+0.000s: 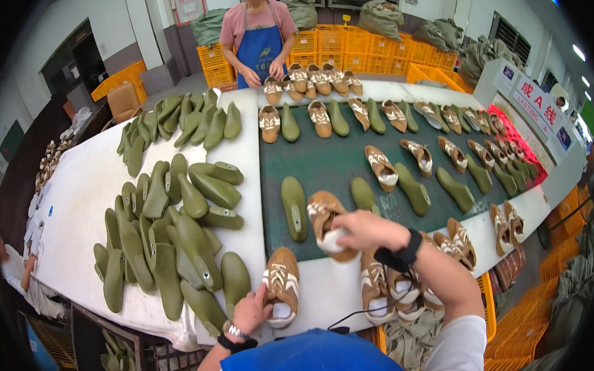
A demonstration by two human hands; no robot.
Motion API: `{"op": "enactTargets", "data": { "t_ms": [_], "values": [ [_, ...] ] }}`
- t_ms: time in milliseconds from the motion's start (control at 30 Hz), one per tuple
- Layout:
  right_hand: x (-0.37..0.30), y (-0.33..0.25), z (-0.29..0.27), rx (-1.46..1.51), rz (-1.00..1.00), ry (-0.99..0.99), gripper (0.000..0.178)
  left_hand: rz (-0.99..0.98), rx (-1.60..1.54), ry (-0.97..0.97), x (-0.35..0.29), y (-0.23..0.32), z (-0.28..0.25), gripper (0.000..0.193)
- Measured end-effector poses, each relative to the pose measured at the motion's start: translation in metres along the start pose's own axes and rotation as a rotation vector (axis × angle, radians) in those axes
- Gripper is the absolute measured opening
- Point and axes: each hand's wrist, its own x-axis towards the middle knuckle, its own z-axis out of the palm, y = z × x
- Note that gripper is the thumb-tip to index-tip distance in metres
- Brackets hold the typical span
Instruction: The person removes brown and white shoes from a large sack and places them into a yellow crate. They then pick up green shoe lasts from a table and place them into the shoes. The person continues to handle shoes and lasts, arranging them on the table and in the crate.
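A brown sneaker with white stripes and laces [283, 279] stands on the white table edge in front of me, toe pointing away. My left hand [250, 312] is at its left side, fingers bent against the shoe near the heel. Farther up, my right hand [368, 231] grips a second brown sneaker [325, 208] by its white-lined heel opening, over the near edge of the green belt. Part of that shoe is hidden by my fingers. A green shoe last [294, 209] lies on the belt just left of it.
Many green lasts [190, 237] are heaped on the white table [73, 221] at left. Sneakers and lasts line the green belt [325, 163]; more sneakers [376, 284] stand by my right arm. Across the table, a person in a blue apron [259, 46] handles shoes. Orange crates [514, 331] stand at right.
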Motion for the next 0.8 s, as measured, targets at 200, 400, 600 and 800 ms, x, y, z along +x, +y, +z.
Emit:
{"op": "enactTargets", "data": {
  "t_ms": [200,400,600,800],
  "values": [
    [0.136,0.120,0.023,-0.237,0.360,-0.075,0.045,0.134,-0.145,-0.073,-0.019,0.005,-0.007,0.031],
    [0.175,0.199,0.093,-0.183,0.684,0.553,0.016,-0.377,-0.452,-0.443,-0.018,0.023,-0.013,0.029],
    [0.206,0.135,0.115,-0.128,0.404,0.197,0.038,-0.233,-0.366,-0.384,-0.017,0.021,0.002,0.034],
    [0.190,0.090,0.156,-0.142,0.366,0.045,0.056,-0.040,-0.425,-0.191,-0.010,0.029,-0.027,0.024]
  ]
}}
